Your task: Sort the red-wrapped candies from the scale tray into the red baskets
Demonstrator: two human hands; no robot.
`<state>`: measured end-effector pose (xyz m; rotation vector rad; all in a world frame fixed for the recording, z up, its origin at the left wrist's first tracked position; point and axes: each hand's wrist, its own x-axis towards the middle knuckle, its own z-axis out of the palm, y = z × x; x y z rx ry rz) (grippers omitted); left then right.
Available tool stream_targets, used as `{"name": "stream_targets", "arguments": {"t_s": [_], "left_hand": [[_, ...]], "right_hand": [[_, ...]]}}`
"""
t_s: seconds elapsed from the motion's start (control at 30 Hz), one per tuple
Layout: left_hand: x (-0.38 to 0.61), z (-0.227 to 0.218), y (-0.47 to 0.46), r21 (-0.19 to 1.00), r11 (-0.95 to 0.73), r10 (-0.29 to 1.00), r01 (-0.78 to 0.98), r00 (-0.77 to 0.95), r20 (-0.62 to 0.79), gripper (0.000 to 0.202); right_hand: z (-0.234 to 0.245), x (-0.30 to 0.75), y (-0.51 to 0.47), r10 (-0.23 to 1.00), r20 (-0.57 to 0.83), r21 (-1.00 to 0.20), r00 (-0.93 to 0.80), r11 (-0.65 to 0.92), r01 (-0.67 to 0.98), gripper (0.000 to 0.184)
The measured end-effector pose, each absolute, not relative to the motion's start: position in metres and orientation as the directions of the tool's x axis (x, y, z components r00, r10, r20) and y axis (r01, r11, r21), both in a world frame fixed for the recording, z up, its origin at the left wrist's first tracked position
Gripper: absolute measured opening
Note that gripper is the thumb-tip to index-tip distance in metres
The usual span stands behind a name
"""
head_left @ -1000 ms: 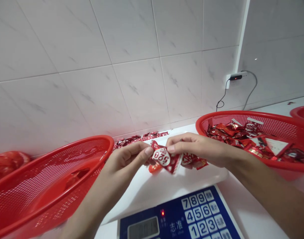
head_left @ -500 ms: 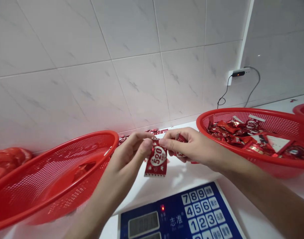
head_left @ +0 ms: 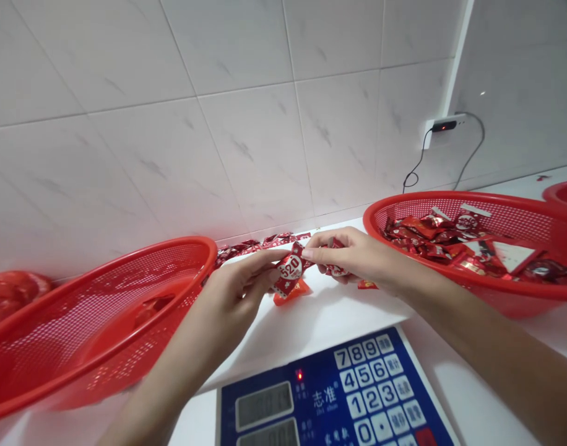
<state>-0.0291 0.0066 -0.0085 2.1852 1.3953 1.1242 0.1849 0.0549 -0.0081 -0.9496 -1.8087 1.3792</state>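
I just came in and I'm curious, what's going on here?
A person is working with candy-style packets. Their left hand holds a red packet marked 520, and their right hand, right beside it, holds another red packet. An orange packet lies just below on the white counter. A red basket on the right holds many packets, and a digital scale sits in front.

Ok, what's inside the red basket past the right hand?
The red mesh basket holds a heap of red foil packets; whatever lies beneath them is covered.
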Motion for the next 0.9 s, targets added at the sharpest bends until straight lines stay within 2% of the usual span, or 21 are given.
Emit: {"name": "stream_targets", "arguments": {"t_s": [0.1,0.17,0.27,0.37,0.43,0.53,0.67,0.73,0.9], "left_hand": [[-0.027,-0.009,0.005,0.542,-0.457,0.85,0.706,0.167,0.499,0.025],[-0.026,-0.01,0.003,0.358,-0.454,0.767,0.816,0.154,0.623,0.021],[-0.024,-0.01,-0.001,0.034,-0.457,0.573,0.889,0.265,0.775,0.024],[-0.022,-0.011,-0.004,-0.131,-0.487,0.456,0.863,0.379,0.805,0.026],[-0.021,-0.012,-0.004,-0.15,-0.497,0.439,0.855,0.396,0.806,0.024],[-0.021,-0.013,-0.003,-0.09,-0.5,0.477,0.861,0.361,0.801,0.021],[-0.019,-0.012,-0.003,-0.022,-0.527,0.494,0.85,0.327,0.806,0.018],[-0.019,-0.012,-0.003,0.004,-0.546,0.495,0.837,0.319,0.808,0.017],[-0.023,-0.015,0.001,-0.003,-0.571,0.504,0.821,0.353,0.788,0.021]], "right_hand": [[-0.012,0.183,0.057,0.873,0.059,-0.982,-0.484,0.139,0.131,0.037],[-0.014,0.182,0.057,0.887,0.039,-0.99,-0.461,0.097,0.102,0.042],[-0.014,0.183,0.056,0.873,-0.005,-0.997,-0.488,0.036,0.075,0.052],[-0.011,0.185,0.054,0.823,-0.034,-0.996,-0.567,0.019,0.088,0.051],[-0.009,0.185,0.053,0.809,-0.024,-0.998,-0.587,0.019,0.067,0.046],[-0.008,0.184,0.052,0.838,-0.028,-1.0,-0.545,-0.019,0.022,0.04],[-0.009,0.182,0.05,0.862,-0.059,-0.997,-0.503,-0.023,0.078,0.038],[-0.008,0.18,0.049,0.874,-0.045,-0.999,-0.484,-0.024,0.049,0.034],[-0.004,0.178,0.049,0.916,-0.126,-0.989,-0.381,-0.145,-0.02,0.022]]}}
